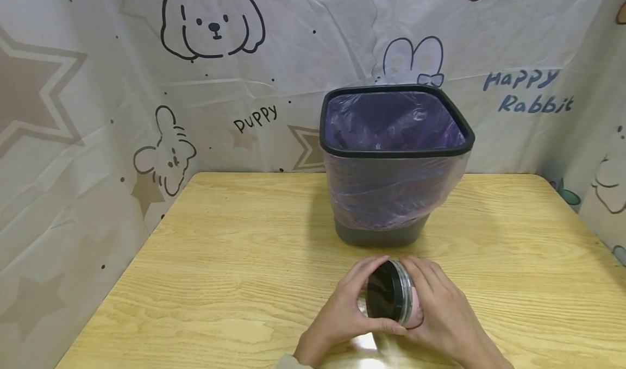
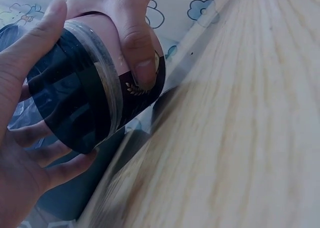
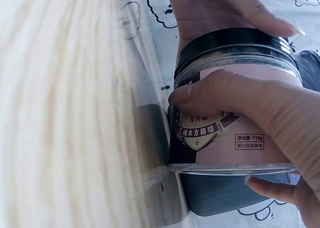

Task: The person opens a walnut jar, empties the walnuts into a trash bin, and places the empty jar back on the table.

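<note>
A clear plastic jar (image 3: 250,112) with a pink and dark printed label is held close over the table, tipped so that its black lid (image 1: 383,293) points left in the head view. Around the lid curls my left hand (image 1: 344,309), thumb on the near side and fingers on the far side. My right hand (image 1: 445,304) grips the jar's body, its thumb pressed across the label in the right wrist view. The lid sits on the jar's mouth. In the left wrist view, the left fingers (image 2: 65,163) lie along the lid's edge.
Just beyond the hands stands a grey trash bin (image 1: 376,238) with a black rim, lined with a translucent purple bag (image 1: 391,189). Light wood-grain table (image 1: 235,282) lies under everything. A printed cloth (image 1: 293,43) with cartoon drawings hangs behind and at both sides.
</note>
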`<state>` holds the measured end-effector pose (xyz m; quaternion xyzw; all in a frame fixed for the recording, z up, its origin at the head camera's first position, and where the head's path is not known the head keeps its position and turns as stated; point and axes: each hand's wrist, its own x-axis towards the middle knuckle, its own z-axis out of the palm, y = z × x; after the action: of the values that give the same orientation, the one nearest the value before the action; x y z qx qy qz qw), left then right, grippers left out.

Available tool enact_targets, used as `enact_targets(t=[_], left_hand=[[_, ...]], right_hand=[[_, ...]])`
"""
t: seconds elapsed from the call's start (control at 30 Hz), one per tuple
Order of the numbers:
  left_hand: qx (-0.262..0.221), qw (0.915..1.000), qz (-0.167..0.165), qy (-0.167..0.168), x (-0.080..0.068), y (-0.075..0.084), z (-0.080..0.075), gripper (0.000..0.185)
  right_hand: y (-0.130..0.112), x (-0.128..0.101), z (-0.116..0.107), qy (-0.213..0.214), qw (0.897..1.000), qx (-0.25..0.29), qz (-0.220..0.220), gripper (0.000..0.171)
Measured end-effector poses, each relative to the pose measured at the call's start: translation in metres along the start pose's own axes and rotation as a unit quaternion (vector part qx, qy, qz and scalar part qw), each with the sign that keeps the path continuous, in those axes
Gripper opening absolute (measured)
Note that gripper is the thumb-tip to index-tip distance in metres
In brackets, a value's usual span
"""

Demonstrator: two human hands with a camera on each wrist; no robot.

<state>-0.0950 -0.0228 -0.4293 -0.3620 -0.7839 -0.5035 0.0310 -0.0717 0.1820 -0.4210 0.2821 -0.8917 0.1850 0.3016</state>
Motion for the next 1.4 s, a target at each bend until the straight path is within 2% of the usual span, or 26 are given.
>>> enact_targets(t=[0.27, 0.47, 0.83, 1.03, 1.23, 1.4], left_hand=[[0.026, 0.9993, 0.022, -0.016, 0.0004, -0.0002, -0.0027, 0.114], [0.033, 0.9984, 0.041, -0.023, 0.0001, -0.0032, -0.0044, 0.112], [0.009, 0.9998, 0.008, -0.013, 0.0005, -0.0024, -0.003, 0.111], [0.012, 0.9996, 0.018, -0.02, -0.0005, -0.005, -0.0049, 0.118], [0.026, 0.9978, 0.06, -0.011, 0.0005, -0.0061, -0.0054, 0.115], [-0.001, 0.9989, 0.044, -0.013, 0.0014, -0.005, -0.0036, 0.11]], right_hand=[[-0.0012, -0.0004, 0.0002, 0.011, 1.0, 0.002, 0.0, 0.113], [-0.0014, 0.0005, 0.0001, 0.006, 1.0, -0.004, 0.004, 0.11], [-0.0002, -0.0004, -0.0003, 0.009, 1.0, 0.005, 0.008, 0.112], [-0.0017, -0.0001, 0.0009, 0.01, 1.0, 0.006, 0.011, 0.113], [-0.0017, 0.0009, -0.0002, 0.006, 1.0, 0.004, 0.008, 0.111], [-0.0009, 0.0002, -0.0008, 0.008, 1.0, 0.004, 0.008, 0.111]])
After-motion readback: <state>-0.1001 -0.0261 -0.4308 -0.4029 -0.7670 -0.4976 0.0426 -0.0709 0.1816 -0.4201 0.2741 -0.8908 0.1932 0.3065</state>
